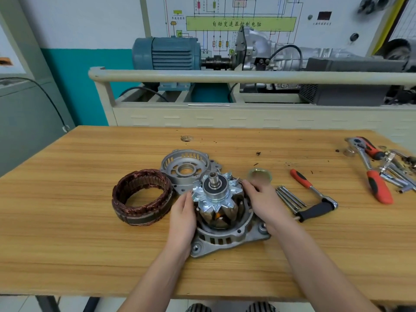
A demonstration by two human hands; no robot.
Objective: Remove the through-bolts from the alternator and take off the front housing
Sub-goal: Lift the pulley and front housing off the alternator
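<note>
The alternator rotor [218, 199], with its silver fan blades and shaft pointing up, stands in a grey aluminium housing [227, 240] on the wooden table. My left hand [182, 218] presses against the rotor's left side, and my right hand [261, 200] holds its right side, fingers curled toward the fan. Just behind lies the other grey housing [185, 168], off the unit and lying flat. The copper-wound stator ring [141, 197] rests to the left. Several long through-bolts [290, 198] lie side by side to the right of my right hand.
A brass-coloured cap [260, 174] sits behind my right hand. A ratchet with a black grip [315, 210] and a red-handled driver [300, 177] lie by the bolts. More red-handled tools [378, 176] crowd the table's far right. A training rig with a blue motor [166, 54] stands behind.
</note>
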